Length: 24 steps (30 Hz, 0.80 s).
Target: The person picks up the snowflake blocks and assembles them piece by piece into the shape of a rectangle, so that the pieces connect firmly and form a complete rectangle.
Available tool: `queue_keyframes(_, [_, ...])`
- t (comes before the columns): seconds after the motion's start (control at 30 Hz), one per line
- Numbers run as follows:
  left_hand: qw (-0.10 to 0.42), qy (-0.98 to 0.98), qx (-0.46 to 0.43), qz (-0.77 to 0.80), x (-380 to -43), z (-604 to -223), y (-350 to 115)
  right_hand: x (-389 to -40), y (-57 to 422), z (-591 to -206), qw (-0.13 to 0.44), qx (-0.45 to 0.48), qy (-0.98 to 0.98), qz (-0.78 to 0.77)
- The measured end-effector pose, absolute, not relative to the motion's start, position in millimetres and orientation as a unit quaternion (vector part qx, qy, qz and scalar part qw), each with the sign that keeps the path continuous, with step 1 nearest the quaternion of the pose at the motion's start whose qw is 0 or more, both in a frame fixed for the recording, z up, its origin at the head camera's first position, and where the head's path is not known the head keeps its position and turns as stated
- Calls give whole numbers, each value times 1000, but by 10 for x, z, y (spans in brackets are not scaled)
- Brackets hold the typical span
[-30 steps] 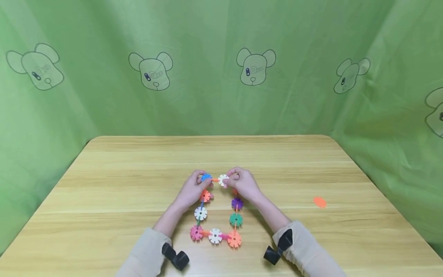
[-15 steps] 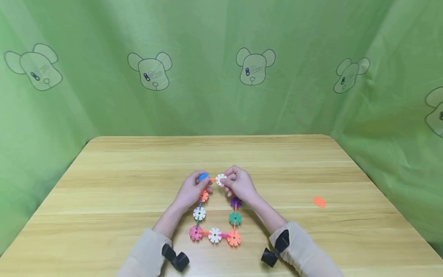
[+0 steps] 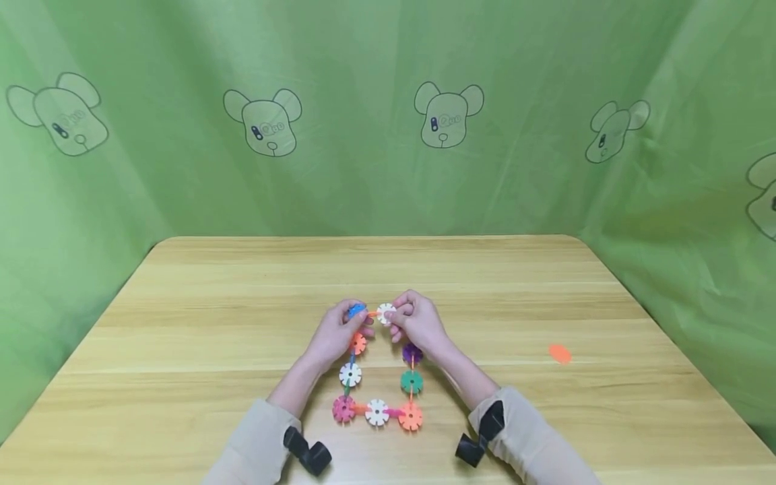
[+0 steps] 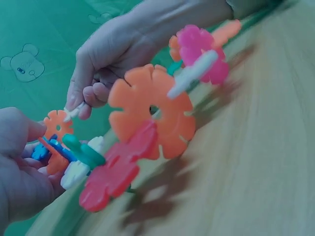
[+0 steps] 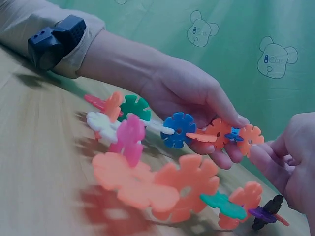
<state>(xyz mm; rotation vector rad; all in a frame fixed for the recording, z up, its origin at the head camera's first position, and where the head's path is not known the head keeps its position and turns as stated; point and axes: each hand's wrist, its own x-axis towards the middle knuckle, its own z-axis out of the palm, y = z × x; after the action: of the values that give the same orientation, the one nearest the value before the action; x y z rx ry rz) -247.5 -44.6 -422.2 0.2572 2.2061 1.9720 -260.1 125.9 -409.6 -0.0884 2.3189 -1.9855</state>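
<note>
Notched plastic flower discs are slotted edge to edge in a chain that bends into a rough rectangle in the head view. At its far left corner my left hand [image 3: 332,335] pinches a blue disc [image 3: 356,310] between thumb and fingers. My right hand [image 3: 424,327] pinches a white disc [image 3: 384,314] at the far right. An edge-on orange disc [image 3: 372,314] bridges these two. The near side runs through a pink disc [image 3: 343,409], a white one and an orange disc [image 3: 410,417]. Right of it rise a green disc [image 3: 411,382] and a purple disc [image 3: 412,353]; my right hand hides what lies beyond.
A lone orange disc [image 3: 560,353] lies on the wooden table [image 3: 242,276] to the right. Green curtain [image 3: 364,182] printed with bear heads hangs behind and at both sides. Black wrist cameras [image 3: 315,458] stick out from both sleeves.
Over the last second my right hand and the white disc have shifted slightly left. My left hand and the blue disc also moved a little left. Both grips stay the same.
</note>
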Motion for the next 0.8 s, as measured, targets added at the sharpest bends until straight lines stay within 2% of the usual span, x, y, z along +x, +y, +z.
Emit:
queue_keyframes(0.27, [91, 738, 93, 662, -2494, -4255, -466, -2602, 1270, -4090, 60, -32, 777, -626])
queue_keyframes(0.63, [113, 709, 143, 682, -2529, -4273, -482, -2580, 1297, -4059, 95, -88, 809, -574])
queue_keyframes(0.8, [118, 710, 139, 680, -2523, -4281, -481, -2608, 1363, -4032, 91, -95, 822, -555])
